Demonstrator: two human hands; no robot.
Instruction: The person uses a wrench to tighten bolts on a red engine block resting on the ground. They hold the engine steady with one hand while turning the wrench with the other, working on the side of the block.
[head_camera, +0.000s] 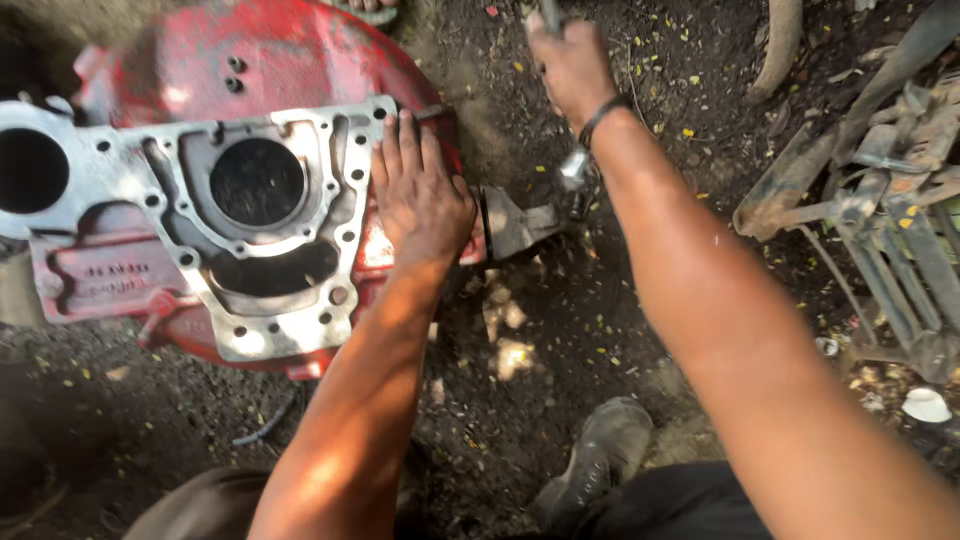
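Observation:
A large red engine block (260, 60) with a bare grey metal face (200, 200) and round bores lies on dark soil. My left hand (420, 195) rests flat on its right edge, fingers spread, holding nothing. My right hand (570, 65) is closed around a metal tool handle (550, 15) at the top of the view; the tool's shiny lower end (577, 168) reaches down to a grey metal bracket (515, 225) that sticks out of the block's right side. A dark band circles my right wrist.
Rusty metal frames and bars (880, 210) are piled at the right. My worn shoe (600, 450) stands on the soil at the bottom. A small white cap (925, 405) lies at the lower right. Someone's toes (372, 5) show at the top edge.

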